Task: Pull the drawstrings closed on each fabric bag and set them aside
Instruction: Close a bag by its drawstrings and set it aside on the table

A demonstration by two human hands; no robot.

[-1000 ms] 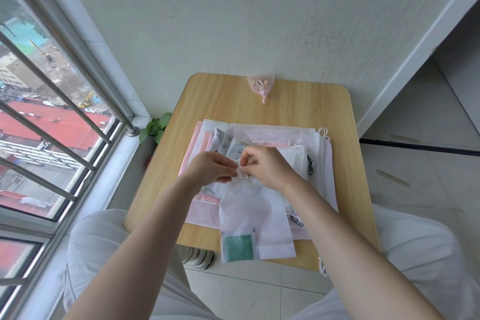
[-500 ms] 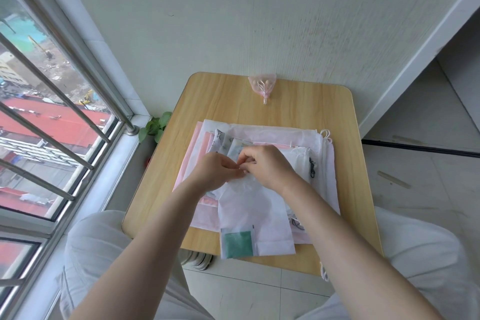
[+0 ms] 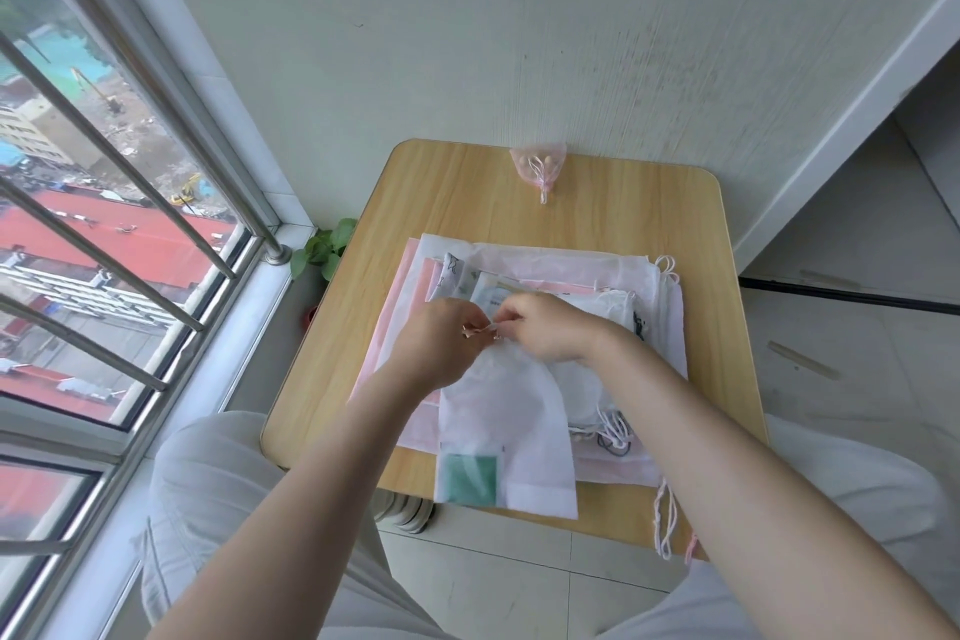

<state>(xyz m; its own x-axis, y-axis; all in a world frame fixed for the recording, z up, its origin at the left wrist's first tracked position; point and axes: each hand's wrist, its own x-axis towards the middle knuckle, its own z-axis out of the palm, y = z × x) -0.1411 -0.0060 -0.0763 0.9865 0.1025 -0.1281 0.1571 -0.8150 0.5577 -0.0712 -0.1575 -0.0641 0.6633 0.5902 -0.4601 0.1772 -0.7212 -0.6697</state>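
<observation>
I note the white fabric bag in work: a thin, translucent, near-weightless pouch, soft and limp, which I judge will crumple or slide on the stack below it rather than resist a pull. It is not fragile, but the drawstring is fine and pale, easy to lose between fingertips; I judge the proper hold to be on the cord ends themselves, at the gathered mouth, not on the cloth body. The left hand has its fingertips pressed together in a pinch on one side of the cord, and the right hand pinches the other side just beside it, the two pinches nearly touching. The mouth of the bag lies directly under and between both hands; its body runs from the hands back toward me, its closed end overhanging the near edge of the table, with a green square showing through the cloth there. Whether the mouth is fully drawn shut I cannot tell, as the hands cover it. Under both hands and reaching beyond the right one lies the stack of bags, loose cords trailing below the right forearm. Well beyond both hands, at the wall, sits a small pink pouch, cinched.
</observation>
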